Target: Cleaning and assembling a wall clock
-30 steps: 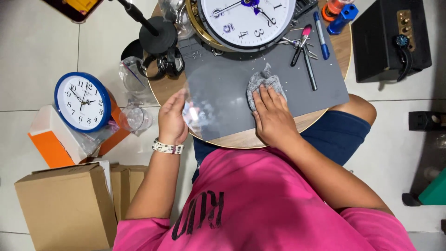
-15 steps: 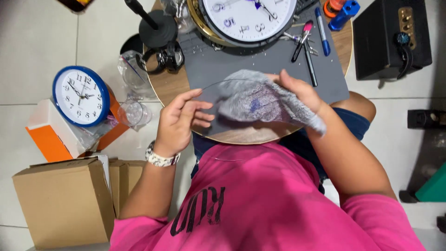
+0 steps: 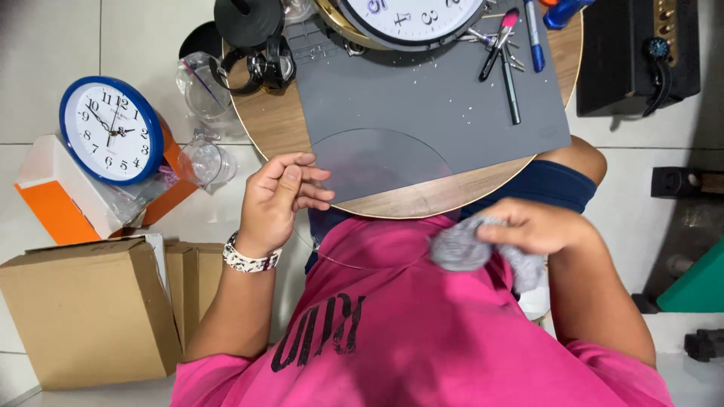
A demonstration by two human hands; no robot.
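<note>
My left hand pinches the left edge of a clear round disc, a clock's front cover, held up over the near edge of the round wooden table. My right hand is closed on a crumpled grey cloth, pulled back close to my pink shirt, apart from the disc. A grey work mat lies on the table beyond the disc. A large wall clock with a white face and gold rim sits at the mat's far edge.
A pink-handled tool, a blue pen and a thin black tool lie on the mat's right. A blue-rimmed clock rests on an orange-white box, left. Cardboard boxes stand lower left; a black case upper right.
A second ago both hands were on the table, the right pressing the cloth down. The disc was then lifted and wiped; now my right hand has drawn back with the cloth.
</note>
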